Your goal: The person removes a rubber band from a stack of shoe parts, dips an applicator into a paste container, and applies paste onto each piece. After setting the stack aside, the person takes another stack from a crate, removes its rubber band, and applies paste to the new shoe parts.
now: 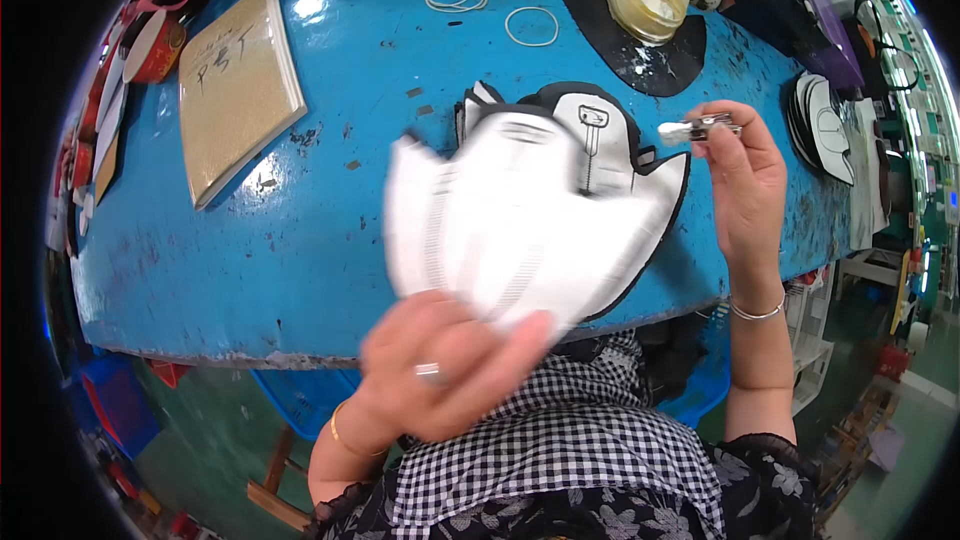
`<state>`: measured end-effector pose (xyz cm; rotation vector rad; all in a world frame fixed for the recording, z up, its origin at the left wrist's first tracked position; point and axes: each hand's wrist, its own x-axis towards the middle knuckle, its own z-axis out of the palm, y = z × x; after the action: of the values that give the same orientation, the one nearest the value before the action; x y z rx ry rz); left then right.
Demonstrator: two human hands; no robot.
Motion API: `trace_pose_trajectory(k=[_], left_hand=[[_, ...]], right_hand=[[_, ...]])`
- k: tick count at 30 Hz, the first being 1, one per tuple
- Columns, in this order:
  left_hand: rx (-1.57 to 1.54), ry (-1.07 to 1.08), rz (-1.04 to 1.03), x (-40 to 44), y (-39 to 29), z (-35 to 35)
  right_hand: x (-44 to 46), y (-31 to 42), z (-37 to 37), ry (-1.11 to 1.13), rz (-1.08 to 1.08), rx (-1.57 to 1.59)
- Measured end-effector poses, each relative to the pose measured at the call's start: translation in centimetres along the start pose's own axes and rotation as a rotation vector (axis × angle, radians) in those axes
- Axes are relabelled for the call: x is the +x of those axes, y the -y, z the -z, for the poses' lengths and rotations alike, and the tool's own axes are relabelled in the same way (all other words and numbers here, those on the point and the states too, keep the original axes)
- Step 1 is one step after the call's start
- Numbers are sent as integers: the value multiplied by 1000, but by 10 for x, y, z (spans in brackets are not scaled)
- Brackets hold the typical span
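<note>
My left hand, blurred by motion, grips the lower end of a white shoe upper piece and holds it above the near part of the table. Black edging and rows of stitch-like marks show on this piece. Behind and partly under it lie other shoe uppers, white with black edges, one bearing a black line drawing. To the right, my right hand is closed around a small metal-handled brush. White paste coats the brush tip, which points left and stays apart from the uppers.
A glue-crusted pot stands on a black sheet piece at the back. Rubber bands and a gold-covered notebook lie on the blue table. Stacked white pieces rest at the right edge, and tape rolls sit at left.
</note>
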<state>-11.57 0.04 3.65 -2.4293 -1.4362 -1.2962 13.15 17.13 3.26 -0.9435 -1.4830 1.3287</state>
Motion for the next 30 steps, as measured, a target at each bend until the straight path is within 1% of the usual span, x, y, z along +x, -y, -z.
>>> trace_pose_trajectory(k=[2, 3, 5, 6, 7, 9, 11, 13, 14, 17, 18, 21, 22, 25, 28, 30], left_hand=[[103, -19, 142, -20, 10, 21], [157, -14, 221, -31, 18, 26], [269, 151, 445, -39, 28, 28], [222, 188, 500, -33, 28, 25], [135, 236, 466, -35, 29, 24], [-82, 282, 318, -18, 16, 14], [-214, 294, 183, -11, 1, -9], [-203, 318, 165, -1, -11, -27], [-201, 333, 155, 1, -14, -33], [-143, 306, 111, 0, -14, -44], [-136, 303, 103, 1, -14, -45], [-109, 296, 84, 3, -13, -46], [-106, 301, 83, 5, -13, -45], [-126, 294, 117, 9, -16, -43], [-108, 303, 110, 12, -16, -41], [-85, 307, 87, 15, -15, -41]], right_hand=[[-3, 3, -9, 20, -32, -55], [-5, 2, -10, 65, -27, -106], [-9, 0, -12, 160, -22, -210], [-11, -1, -16, 149, -9, -261], [-13, 0, -20, 178, 15, -337], [-13, 8, -25, 246, 71, -492], [-11, 10, -29, 310, 143, -588], [-11, 9, -32, 383, 203, -651], [-10, 6, -35, 374, 213, -652], [3, 0, -37, 296, 294, -767], [10, -3, -39, 240, 333, -758], [22, -10, -36, 190, 475, -792], [20, -6, -37, 210, 475, -826], [4, 7, -36, 357, 567, -845], [-10, 13, -33, 471, 523, -781], [1, 17, -25, 311, 451, -716]])
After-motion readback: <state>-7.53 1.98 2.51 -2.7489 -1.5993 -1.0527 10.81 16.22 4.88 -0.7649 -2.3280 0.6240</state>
